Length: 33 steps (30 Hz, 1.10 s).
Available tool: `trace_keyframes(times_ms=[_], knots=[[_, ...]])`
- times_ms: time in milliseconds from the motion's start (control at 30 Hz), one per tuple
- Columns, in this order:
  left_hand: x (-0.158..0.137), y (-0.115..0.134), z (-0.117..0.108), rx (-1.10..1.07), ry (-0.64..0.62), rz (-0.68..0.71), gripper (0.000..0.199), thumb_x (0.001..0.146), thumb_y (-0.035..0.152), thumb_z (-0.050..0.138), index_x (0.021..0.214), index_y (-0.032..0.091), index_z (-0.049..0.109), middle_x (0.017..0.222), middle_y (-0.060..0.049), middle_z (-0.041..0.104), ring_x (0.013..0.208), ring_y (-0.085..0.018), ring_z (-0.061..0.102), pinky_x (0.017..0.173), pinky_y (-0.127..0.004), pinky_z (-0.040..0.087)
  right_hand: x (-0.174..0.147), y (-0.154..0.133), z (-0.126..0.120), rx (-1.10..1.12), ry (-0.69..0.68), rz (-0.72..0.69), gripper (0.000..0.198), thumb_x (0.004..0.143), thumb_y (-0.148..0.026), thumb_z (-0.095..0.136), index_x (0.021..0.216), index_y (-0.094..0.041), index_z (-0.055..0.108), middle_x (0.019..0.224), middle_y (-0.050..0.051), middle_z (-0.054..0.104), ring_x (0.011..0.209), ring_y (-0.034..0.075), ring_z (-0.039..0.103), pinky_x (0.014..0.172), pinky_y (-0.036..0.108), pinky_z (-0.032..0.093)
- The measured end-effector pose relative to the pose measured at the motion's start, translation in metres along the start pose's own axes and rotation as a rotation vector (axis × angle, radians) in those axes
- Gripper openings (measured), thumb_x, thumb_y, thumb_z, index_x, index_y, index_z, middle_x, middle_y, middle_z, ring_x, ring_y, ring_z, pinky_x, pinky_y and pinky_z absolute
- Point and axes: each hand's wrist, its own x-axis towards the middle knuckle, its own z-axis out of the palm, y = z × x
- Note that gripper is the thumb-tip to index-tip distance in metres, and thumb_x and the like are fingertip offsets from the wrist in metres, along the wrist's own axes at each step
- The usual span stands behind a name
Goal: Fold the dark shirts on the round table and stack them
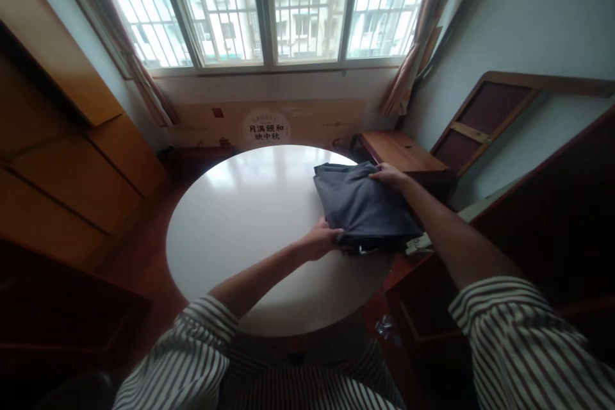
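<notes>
A folded dark grey garment (365, 202) lies at the right side of the round white table (250, 218), its right end reaching the table's edge. I cannot tell what kind of garment it is. My left hand (323, 240) grips its near left corner, thumb on top and the other fingers underneath. At the far right edge, my right hand (388, 176) pinches the cloth between thumb and fingers. Under the near edge, a darker layer with a small pale spot shows, too dim to make out.
Behind the table's right side stands a brown wooden cabinet (408, 154). A wooden chair or frame (480, 122) leans by the right wall. Orange-brown cupboards (72, 186) line the left. Barred windows (269, 6) fill the back, above a printed banner (266, 125).
</notes>
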Motion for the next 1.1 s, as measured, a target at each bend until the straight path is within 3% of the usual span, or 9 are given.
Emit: trace_keyframes(times_ms=[100,200,300,400,567,733,900,1000,1100], knots=[[0.002,-0.017,-0.015,0.141,0.025,-0.046,0.093,0.072,0.031,0.084,0.143,0.021,0.023,0.097,-0.005,0.063,0.062,-0.013,0.063,0.063,-0.035,0.059,-0.014,0.028,0.013,-0.077,0.022,0.172,0.051,0.09,-0.033,0.056,0.132,-0.004,0.056,0.119,0.026,0.064,0.106,0.04,0.064,0.089,0.049,0.05],[0.007,0.0,-0.028,0.449,0.062,-0.01,0.088,0.082,0.046,0.072,0.147,0.02,0.02,0.097,-0.008,0.066,0.074,-0.021,0.068,0.077,-0.042,0.058,-0.01,0.027,0.006,-0.23,0.13,0.139,0.06,0.091,-0.031,0.054,0.141,0.0,0.044,0.132,0.03,0.056,0.12,0.044,0.053,0.1,0.051,0.043],[0.021,0.027,-0.025,0.875,0.248,0.321,0.059,0.091,0.04,0.058,0.14,0.013,0.04,0.12,-0.019,0.062,0.113,-0.03,0.061,0.104,-0.047,0.045,-0.003,0.012,0.008,-0.341,0.142,-0.041,0.06,0.095,-0.035,0.047,0.146,-0.005,0.04,0.145,0.024,0.047,0.133,0.04,0.042,0.112,0.049,0.032],[0.042,0.039,-0.008,1.204,0.232,0.686,0.045,0.095,0.025,0.044,0.137,0.009,0.048,0.142,-0.021,0.05,0.135,-0.03,0.044,0.118,-0.045,0.027,-0.002,0.003,0.033,-0.351,-0.021,-0.206,0.05,0.097,-0.037,0.043,0.144,-0.02,0.048,0.15,0.01,0.047,0.139,0.028,0.039,0.117,0.045,0.026],[0.061,0.009,0.013,1.59,0.051,0.562,0.058,0.096,0.04,0.045,0.144,0.008,0.045,0.152,-0.022,0.039,0.146,-0.041,0.023,0.115,-0.067,0.013,-0.006,0.015,0.082,-0.57,-0.194,-0.164,0.054,0.099,-0.044,0.035,0.151,-0.03,0.039,0.16,0.004,0.031,0.147,0.03,0.025,0.117,0.06,0.01],[0.042,-0.025,0.002,1.631,-0.032,0.647,0.06,0.099,0.045,0.036,0.151,0.016,0.038,0.159,-0.017,0.029,0.149,-0.043,0.01,0.111,-0.074,0.012,0.011,0.023,0.089,-0.667,-0.219,-0.099,0.061,0.099,-0.053,0.027,0.155,-0.029,0.032,0.163,0.006,0.021,0.149,0.032,0.019,0.118,0.059,0.009],[0.003,-0.03,-0.015,1.569,-0.289,0.686,0.057,0.101,0.042,0.033,0.154,0.022,0.03,0.162,-0.012,0.024,0.151,-0.034,0.011,0.114,-0.071,0.01,0.029,0.017,0.087,-0.651,-0.233,-0.017,0.066,0.099,-0.057,0.024,0.155,-0.024,0.031,0.163,0.011,0.022,0.149,0.031,0.019,0.117,0.06,0.008],[-0.023,-0.02,-0.028,1.476,-0.444,0.738,0.05,0.102,0.039,0.033,0.152,0.03,0.034,0.157,-0.007,0.035,0.149,-0.029,0.022,0.116,-0.068,0.005,0.031,0.0,0.091,-0.677,-0.201,0.03,0.067,0.098,-0.053,0.029,0.153,-0.015,0.037,0.161,0.018,0.025,0.148,0.036,0.021,0.116,0.063,0.01],[-0.037,0.003,-0.05,1.381,-0.398,0.748,0.042,0.101,0.031,0.038,0.142,0.032,0.05,0.145,-0.007,0.053,0.138,-0.025,0.044,0.119,-0.056,0.015,0.026,-0.027,0.105,-0.7,-0.112,-0.169,0.058,0.099,-0.039,0.031,0.148,-0.01,0.043,0.158,0.019,0.03,0.148,0.034,0.022,0.117,0.061,0.01]])
